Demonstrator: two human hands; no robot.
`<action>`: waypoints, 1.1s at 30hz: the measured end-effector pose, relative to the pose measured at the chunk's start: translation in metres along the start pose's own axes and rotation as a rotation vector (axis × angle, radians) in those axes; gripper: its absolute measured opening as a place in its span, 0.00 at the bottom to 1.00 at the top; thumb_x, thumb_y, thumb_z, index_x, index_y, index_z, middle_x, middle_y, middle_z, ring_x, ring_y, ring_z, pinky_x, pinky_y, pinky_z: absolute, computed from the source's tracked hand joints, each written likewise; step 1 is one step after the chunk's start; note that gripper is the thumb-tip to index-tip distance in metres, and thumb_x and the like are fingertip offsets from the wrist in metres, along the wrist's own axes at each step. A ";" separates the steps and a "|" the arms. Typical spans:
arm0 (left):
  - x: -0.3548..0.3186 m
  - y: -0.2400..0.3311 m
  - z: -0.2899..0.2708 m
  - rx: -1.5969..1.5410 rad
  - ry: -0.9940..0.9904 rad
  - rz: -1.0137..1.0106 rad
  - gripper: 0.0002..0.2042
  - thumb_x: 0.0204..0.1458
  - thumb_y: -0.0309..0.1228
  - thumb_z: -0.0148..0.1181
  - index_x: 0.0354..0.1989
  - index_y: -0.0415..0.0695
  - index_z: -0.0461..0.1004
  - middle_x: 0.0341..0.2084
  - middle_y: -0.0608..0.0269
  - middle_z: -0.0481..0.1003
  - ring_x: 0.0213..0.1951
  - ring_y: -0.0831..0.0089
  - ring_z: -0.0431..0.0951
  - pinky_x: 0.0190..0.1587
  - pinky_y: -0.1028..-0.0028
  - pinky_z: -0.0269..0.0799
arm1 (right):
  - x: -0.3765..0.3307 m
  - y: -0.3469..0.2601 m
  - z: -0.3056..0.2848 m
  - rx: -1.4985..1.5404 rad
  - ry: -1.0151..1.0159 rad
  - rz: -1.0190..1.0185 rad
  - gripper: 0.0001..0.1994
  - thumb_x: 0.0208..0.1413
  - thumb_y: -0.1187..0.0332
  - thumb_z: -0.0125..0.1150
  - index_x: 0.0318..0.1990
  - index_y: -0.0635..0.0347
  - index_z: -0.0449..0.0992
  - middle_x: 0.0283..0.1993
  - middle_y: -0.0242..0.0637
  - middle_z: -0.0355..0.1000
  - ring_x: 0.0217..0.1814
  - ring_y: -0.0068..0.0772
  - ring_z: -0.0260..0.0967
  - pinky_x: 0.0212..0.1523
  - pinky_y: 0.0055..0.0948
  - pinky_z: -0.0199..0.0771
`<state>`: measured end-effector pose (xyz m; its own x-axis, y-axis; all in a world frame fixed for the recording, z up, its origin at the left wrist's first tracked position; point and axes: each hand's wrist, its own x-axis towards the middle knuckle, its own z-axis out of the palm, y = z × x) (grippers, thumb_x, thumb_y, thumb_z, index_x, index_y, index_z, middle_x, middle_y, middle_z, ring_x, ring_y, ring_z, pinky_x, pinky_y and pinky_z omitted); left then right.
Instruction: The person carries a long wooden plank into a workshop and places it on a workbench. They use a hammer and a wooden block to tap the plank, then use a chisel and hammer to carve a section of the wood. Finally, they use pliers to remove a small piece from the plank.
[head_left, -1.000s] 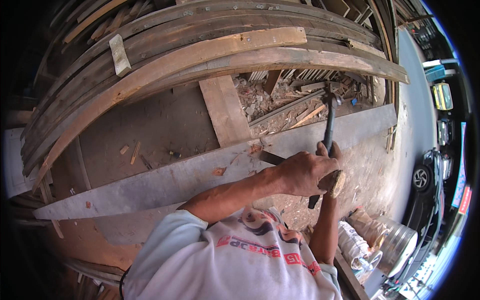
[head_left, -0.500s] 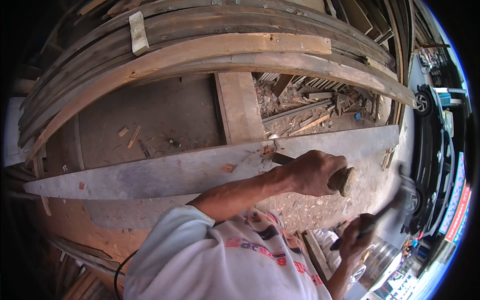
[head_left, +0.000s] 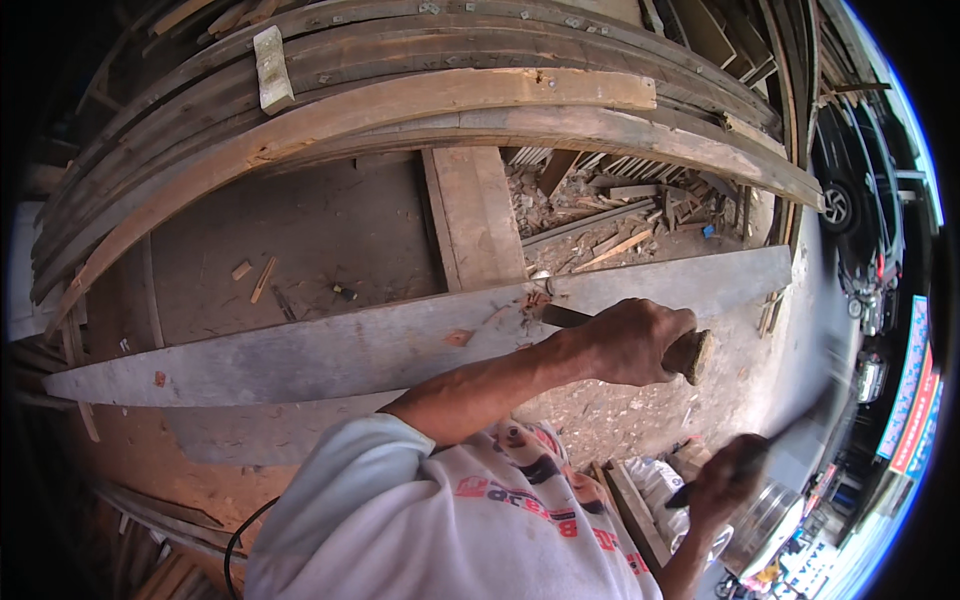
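Chisel (head_left: 620, 335), wooden-handled: I log it clenched in my left hand (head_left: 635, 342), fist fully closed round the handle, butt end sticking out on the side away from the plank's middle. Long axis runs nearly level, slightly tilted; the blade end points toward the notch in the grey plank (head_left: 300, 350), where its tip meets the wood amid fresh chips.

Grey plank: long, flat, lying crosswise in front of me, its long axis running left to right, tapering to a point at the left end.

Hammer (head_left: 760, 455): blurred, dark handle, held in my right hand (head_left: 725, 485) below and right of the plank's notch, well apart from the chisel butt; fingers wrapped shut round the grip.

Short upright board (head_left: 475, 220): stands beyond the plank, meeting it at the notch.

Curved timbers (head_left: 400, 100): stacked beyond the plank, arching across.

Wood offcuts (head_left: 620, 215): heaped beyond the plank's right half.
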<state>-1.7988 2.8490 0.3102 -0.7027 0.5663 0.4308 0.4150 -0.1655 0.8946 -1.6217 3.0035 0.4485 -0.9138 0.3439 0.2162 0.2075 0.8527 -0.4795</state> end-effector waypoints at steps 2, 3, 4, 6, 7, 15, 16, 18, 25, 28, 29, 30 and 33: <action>0.001 -0.007 0.004 0.036 -0.036 -0.035 0.17 0.40 0.29 0.72 0.35 0.39 0.71 0.25 0.50 0.78 0.31 0.51 0.83 0.35 0.59 0.78 | -0.006 -0.028 0.011 -0.381 -0.339 0.329 0.15 0.64 0.60 0.63 0.50 0.61 0.72 0.28 0.36 0.71 0.26 0.39 0.70 0.32 0.47 0.69; 0.005 -0.009 0.004 0.072 -0.057 -0.034 0.17 0.41 0.29 0.72 0.36 0.38 0.71 0.25 0.49 0.78 0.31 0.50 0.83 0.36 0.58 0.78 | -0.004 -0.023 0.008 -0.323 -0.278 0.274 0.14 0.64 0.64 0.63 0.51 0.62 0.72 0.27 0.36 0.70 0.28 0.36 0.70 0.33 0.43 0.70; 0.004 -0.010 0.010 0.095 -0.076 -0.045 0.17 0.41 0.30 0.72 0.36 0.38 0.70 0.25 0.48 0.78 0.32 0.49 0.82 0.36 0.57 0.78 | -0.006 -0.010 -0.001 -0.274 -0.231 0.225 0.14 0.64 0.67 0.63 0.52 0.63 0.72 0.27 0.36 0.69 0.30 0.34 0.70 0.35 0.39 0.71; 0.003 -0.013 0.022 0.098 -0.107 -0.073 0.18 0.40 0.30 0.72 0.36 0.37 0.70 0.25 0.46 0.78 0.32 0.46 0.82 0.37 0.55 0.77 | -0.003 0.004 -0.011 0.096 0.076 0.393 0.11 0.64 0.69 0.61 0.52 0.60 0.72 0.25 0.27 0.66 0.20 0.17 0.60 0.20 0.22 0.60; 0.005 -0.015 0.023 0.078 -0.119 -0.080 0.19 0.40 0.30 0.72 0.36 0.37 0.70 0.25 0.45 0.78 0.32 0.46 0.82 0.37 0.55 0.77 | 0.001 0.014 -0.018 0.284 0.268 0.332 0.11 0.65 0.68 0.60 0.51 0.61 0.71 0.24 0.27 0.65 0.17 0.11 0.57 0.14 0.17 0.52; 0.012 -0.010 0.008 0.011 -0.154 -0.143 0.20 0.39 0.30 0.72 0.38 0.37 0.70 0.26 0.46 0.79 0.33 0.47 0.82 0.38 0.56 0.77 | -0.029 0.061 0.010 0.115 0.129 0.157 0.09 0.67 0.64 0.59 0.44 0.60 0.71 0.23 0.31 0.65 0.19 0.21 0.60 0.20 0.24 0.62; 0.011 -0.018 0.017 0.060 -0.151 -0.147 0.20 0.39 0.30 0.72 0.38 0.37 0.70 0.26 0.46 0.79 0.34 0.47 0.82 0.38 0.56 0.77 | -0.019 -0.004 0.022 -0.335 -0.306 0.336 0.12 0.65 0.63 0.61 0.48 0.60 0.72 0.26 0.33 0.68 0.26 0.26 0.64 0.29 0.31 0.67; 0.008 -0.038 0.037 0.147 -0.134 -0.143 0.20 0.40 0.30 0.72 0.39 0.37 0.70 0.27 0.46 0.79 0.34 0.47 0.83 0.39 0.56 0.78 | -0.011 -0.006 0.024 -0.279 -0.293 0.330 0.13 0.65 0.62 0.62 0.50 0.60 0.72 0.27 0.32 0.68 0.29 0.28 0.65 0.33 0.34 0.68; 0.006 -0.017 0.013 0.040 -0.138 -0.099 0.20 0.40 0.30 0.73 0.39 0.36 0.71 0.27 0.44 0.79 0.34 0.48 0.83 0.38 0.57 0.78 | 0.019 0.022 -0.022 0.459 0.577 0.087 0.11 0.68 0.65 0.55 0.46 0.66 0.69 0.18 0.25 0.59 0.13 0.13 0.54 0.11 0.18 0.53; 0.006 -0.009 0.008 0.021 -0.162 -0.089 0.20 0.39 0.30 0.73 0.38 0.36 0.71 0.27 0.44 0.79 0.33 0.47 0.82 0.38 0.56 0.77 | 0.001 0.045 -0.001 0.622 0.388 -0.142 0.09 0.67 0.68 0.56 0.44 0.65 0.68 0.19 0.28 0.62 0.16 0.18 0.58 0.16 0.23 0.61; 0.007 -0.006 0.004 0.022 -0.166 -0.091 0.20 0.39 0.30 0.73 0.38 0.36 0.70 0.27 0.44 0.79 0.33 0.46 0.82 0.38 0.56 0.77 | -0.020 0.058 0.016 0.267 0.185 -0.082 0.08 0.66 0.69 0.57 0.43 0.65 0.68 0.21 0.29 0.63 0.19 0.20 0.60 0.20 0.25 0.63; 0.006 -0.009 0.008 0.028 -0.160 -0.083 0.20 0.39 0.30 0.73 0.38 0.37 0.70 0.27 0.44 0.79 0.34 0.46 0.82 0.38 0.56 0.77 | -0.029 0.042 0.025 0.143 0.021 0.081 0.08 0.66 0.70 0.58 0.43 0.64 0.68 0.23 0.30 0.64 0.21 0.21 0.61 0.23 0.26 0.64; 0.007 -0.016 0.008 0.069 -0.148 -0.042 0.21 0.39 0.31 0.73 0.38 0.37 0.69 0.27 0.44 0.79 0.34 0.44 0.82 0.38 0.56 0.77 | -0.020 0.003 0.029 0.060 -0.304 0.527 0.08 0.65 0.68 0.61 0.42 0.63 0.69 0.26 0.31 0.67 0.26 0.22 0.62 0.29 0.28 0.65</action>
<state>-1.8056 2.8622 0.2976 -0.6297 0.6849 0.3666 0.4294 -0.0864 0.8990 -1.6131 2.9881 0.4181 -0.7539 0.5787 -0.3111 0.6470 0.5716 -0.5047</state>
